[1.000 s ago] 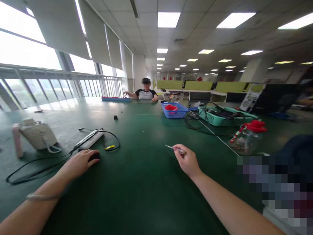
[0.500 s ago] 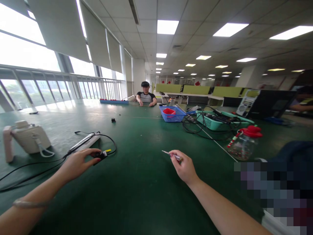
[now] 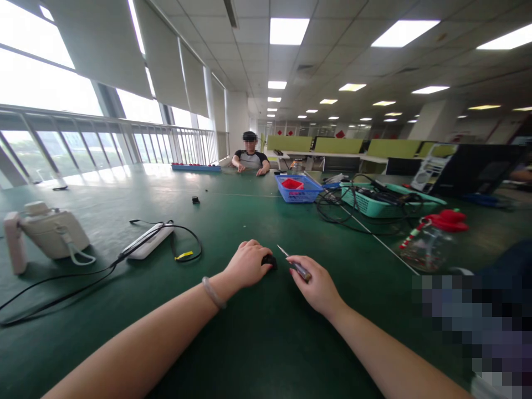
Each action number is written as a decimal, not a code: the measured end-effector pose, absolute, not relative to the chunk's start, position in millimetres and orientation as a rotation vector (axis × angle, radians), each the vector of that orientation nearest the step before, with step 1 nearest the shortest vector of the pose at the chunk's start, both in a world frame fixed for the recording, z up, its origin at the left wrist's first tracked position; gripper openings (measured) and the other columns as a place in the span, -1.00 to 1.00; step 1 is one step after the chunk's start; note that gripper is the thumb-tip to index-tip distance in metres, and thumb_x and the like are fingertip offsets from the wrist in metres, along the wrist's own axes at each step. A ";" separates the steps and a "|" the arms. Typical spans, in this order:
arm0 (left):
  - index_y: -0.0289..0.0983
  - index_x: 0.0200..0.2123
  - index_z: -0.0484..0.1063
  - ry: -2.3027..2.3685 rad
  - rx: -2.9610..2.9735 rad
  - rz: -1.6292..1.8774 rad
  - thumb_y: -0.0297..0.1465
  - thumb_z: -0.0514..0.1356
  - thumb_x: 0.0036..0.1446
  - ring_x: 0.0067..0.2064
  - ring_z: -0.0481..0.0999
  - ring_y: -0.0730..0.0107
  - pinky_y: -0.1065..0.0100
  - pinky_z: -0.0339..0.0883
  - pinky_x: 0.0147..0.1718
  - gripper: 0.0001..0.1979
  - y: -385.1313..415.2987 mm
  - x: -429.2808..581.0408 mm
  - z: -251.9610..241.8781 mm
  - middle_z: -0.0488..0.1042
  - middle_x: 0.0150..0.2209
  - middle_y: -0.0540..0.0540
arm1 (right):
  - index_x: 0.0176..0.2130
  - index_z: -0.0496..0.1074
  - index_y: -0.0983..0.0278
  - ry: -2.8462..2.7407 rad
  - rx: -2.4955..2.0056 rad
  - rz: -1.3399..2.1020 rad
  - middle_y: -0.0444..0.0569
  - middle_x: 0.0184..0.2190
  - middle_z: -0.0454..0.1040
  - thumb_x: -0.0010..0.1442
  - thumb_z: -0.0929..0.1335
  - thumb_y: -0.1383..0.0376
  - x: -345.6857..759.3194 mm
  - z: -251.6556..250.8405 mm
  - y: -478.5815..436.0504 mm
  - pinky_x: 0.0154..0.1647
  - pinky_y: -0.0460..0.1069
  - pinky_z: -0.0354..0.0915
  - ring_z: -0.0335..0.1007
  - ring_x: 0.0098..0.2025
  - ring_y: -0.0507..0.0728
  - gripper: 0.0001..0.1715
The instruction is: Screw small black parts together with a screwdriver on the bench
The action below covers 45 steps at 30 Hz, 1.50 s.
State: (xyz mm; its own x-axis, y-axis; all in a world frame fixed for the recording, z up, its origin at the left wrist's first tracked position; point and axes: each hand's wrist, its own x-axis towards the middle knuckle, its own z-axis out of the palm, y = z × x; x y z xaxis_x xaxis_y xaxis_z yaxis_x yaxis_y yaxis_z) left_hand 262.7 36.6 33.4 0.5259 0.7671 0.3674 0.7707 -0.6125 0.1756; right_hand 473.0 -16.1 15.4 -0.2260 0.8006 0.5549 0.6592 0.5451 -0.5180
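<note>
Near the middle of the green table (image 3: 233,343), my left hand (image 3: 248,264) is closed around a small black object (image 3: 270,261); the fingers cover part of it, and its kind does not show. Just to the right, my right hand (image 3: 316,282) grips a screwdriver (image 3: 302,271) by its handle. The thin metal shaft points away and to the left, its tip free and a little beyond the black object. A small gap separates the two hands.
A white power bank (image 3: 150,241) with black cables and a yellow tag (image 3: 184,255) lies left, beside a beige bottle (image 3: 56,233). Blue basket (image 3: 299,194), teal basket (image 3: 374,206) and red-lidded jar (image 3: 428,246) stand right. Another person (image 3: 250,158) sits at the far end.
My left hand has moved right with the black object, from beside the power bank to near my right hand. The screwdriver has stayed in my right hand, now showing more of its handle.
</note>
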 end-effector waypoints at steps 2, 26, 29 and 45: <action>-0.18 -0.10 0.50 -1.418 -2.723 -0.670 -0.22 0.21 0.10 -0.03 0.40 0.09 0.09 0.21 0.00 -0.70 40.8 268.4 27.9 0.56 -0.18 -0.13 | -0.02 0.41 0.15 -1.976 -1.179 0.214 -0.05 -0.10 0.49 0.22 0.30 0.32 470.6 17.0 -18.2 -0.06 0.06 0.39 0.45 -0.11 0.15 -0.69; -0.14 0.07 0.41 -1.438 -2.966 -0.883 -0.24 0.30 0.02 0.04 0.38 0.18 0.20 0.25 0.08 -0.50 62.5 251.0 4.3 0.52 -0.07 -0.07 | -0.22 0.44 0.22 -2.230 -0.887 -0.076 -0.05 -0.37 0.49 0.21 0.29 0.36 462.5 26.7 -38.3 -0.27 0.01 0.30 0.38 -0.34 0.10 -0.85; -0.13 0.07 0.41 -1.403 -3.015 -0.870 -0.23 0.32 -0.02 0.04 0.38 0.17 0.20 0.26 0.07 -0.47 61.7 250.4 4.6 0.51 -0.06 -0.08 | -0.20 0.44 0.22 -2.240 -0.895 -0.082 -0.04 -0.35 0.50 0.22 0.28 0.35 463.3 26.5 -37.6 -0.26 0.01 0.30 0.39 -0.32 0.10 -0.85; -0.14 -0.01 0.47 -1.417 -3.014 -0.870 -0.27 0.29 0.02 0.00 0.41 0.20 0.22 0.28 0.05 -0.59 61.4 251.3 7.7 0.54 -0.09 -0.06 | -0.19 0.46 0.23 -2.393 -0.929 -0.186 -0.01 -0.32 0.50 0.21 0.29 0.35 459.2 25.6 -37.7 -0.26 0.03 0.29 0.39 -0.30 0.12 -0.82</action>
State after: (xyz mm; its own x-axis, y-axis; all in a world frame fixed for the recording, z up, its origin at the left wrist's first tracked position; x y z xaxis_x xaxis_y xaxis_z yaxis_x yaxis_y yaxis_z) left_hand 251.3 61.4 7.7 0.5438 0.7794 0.3112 0.6298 -0.6240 0.4625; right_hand 459.2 -37.7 25.6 -0.6031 0.5793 0.5483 0.6573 0.7504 -0.0699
